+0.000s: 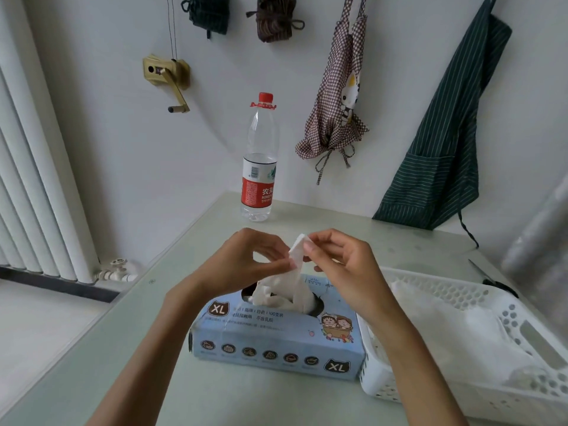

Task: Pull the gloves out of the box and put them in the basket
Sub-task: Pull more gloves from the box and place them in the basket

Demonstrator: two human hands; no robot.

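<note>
A light blue glove box (276, 336) marked XL lies on the table in front of me. A white glove (297, 265) rises out of its oval top opening, stretched upward, with more white gloves bunched in the opening. My left hand (252, 259) pinches the glove at its left edge. My right hand (341, 259) pinches its upper tip between thumb and fingers. Both hands hover just above the box. A white perforated basket (491, 302) stands directly right of the box and holds several white gloves.
A plastic water bottle (260, 161) with a red cap stands behind the box near the wall. Aprons (442, 142) hang on the wall at the right. Black scissors (491, 279) lie behind the basket. A radiator (37, 186) stands at the left, beyond the table edge.
</note>
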